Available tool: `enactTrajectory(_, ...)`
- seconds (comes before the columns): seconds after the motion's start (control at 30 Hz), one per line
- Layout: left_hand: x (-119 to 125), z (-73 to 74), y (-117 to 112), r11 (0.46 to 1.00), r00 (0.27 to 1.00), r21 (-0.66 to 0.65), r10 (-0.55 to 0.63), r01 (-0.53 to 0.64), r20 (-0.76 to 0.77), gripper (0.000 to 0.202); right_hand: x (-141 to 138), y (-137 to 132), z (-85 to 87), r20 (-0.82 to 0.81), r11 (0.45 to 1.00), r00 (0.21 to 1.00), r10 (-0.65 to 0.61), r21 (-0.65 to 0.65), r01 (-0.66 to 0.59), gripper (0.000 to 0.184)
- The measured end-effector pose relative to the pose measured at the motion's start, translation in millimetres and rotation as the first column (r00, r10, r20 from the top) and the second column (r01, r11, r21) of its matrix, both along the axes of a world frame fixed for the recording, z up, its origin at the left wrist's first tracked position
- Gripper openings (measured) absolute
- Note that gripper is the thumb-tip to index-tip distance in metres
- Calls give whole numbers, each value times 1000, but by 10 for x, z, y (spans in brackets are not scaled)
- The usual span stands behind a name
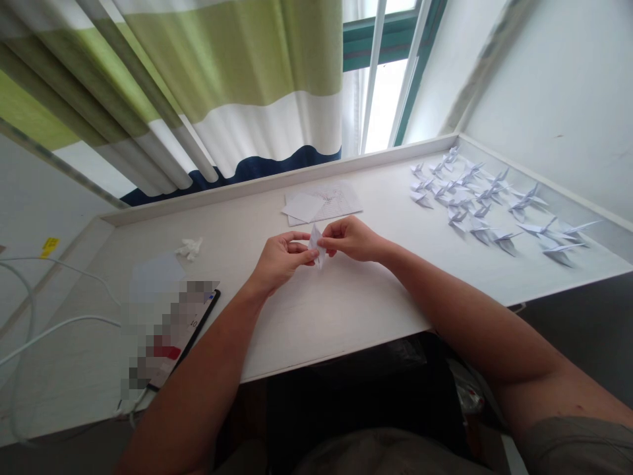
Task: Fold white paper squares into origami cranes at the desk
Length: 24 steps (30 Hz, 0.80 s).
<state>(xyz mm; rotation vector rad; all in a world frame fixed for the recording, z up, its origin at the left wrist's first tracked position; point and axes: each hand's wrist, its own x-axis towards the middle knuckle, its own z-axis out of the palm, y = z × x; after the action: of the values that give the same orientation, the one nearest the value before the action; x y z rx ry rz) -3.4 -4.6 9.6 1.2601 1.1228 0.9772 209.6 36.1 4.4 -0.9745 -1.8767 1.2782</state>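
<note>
A small folded piece of white paper [316, 246] stands upright between my hands, pinched at its edges. My left hand [281, 258] holds it from the left, and my right hand [352, 239] grips it from the right. Its final shape is partly hidden by my fingers. Beyond my hands lie white paper sheets [322, 203], some printed or lined, and a loose square sits on top. Several white origami cranes [494, 204] stand in rows at the right of the white table [336, 316].
A crumpled white tissue [188, 248] lies left of my hands. Further left and nearer me is a phone [171, 333] with a blurred screen, and white cables [59, 316] run along the table. A raised rim borders the far side, below a striped curtain [237, 79] and window.
</note>
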Motion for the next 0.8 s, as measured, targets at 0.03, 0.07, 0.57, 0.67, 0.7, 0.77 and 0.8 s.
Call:
enactTrajectory(0.03,-3,1,-1,1000,1000,-11,-3,3,4,57,1,-1,3,1,1000,1000,4,-3,-4,27)
enactTrajectory(0.07,-5,1,-2,1000,1000,-21,-6,6,9,58,1,-1,4,0,1000,1000,8,-8,-8,26)
enactTrajectory(0.57,-7,-7,20,999,999,3,-48,48,-24,29,10,16,-19,-85,997,995,43,-64,-49,27)
enactTrajectory(0.67,23,-31,46,989,990,43,136,-138,42,25,-27,9,-42,-171,991,984,54,-114,-74,31)
enactTrajectory(0.7,37,-34,49,984,981,30,170,-173,88,26,-44,3,-54,-189,987,979,70,-127,-95,34)
enactTrajectory(0.77,63,-32,46,985,972,-7,173,-174,160,30,-78,-8,-78,-216,981,971,101,-142,-133,38)
enactTrajectory(0.8,72,-27,41,986,970,-15,168,-168,177,31,-92,-12,-86,-232,979,968,100,-150,-137,40)
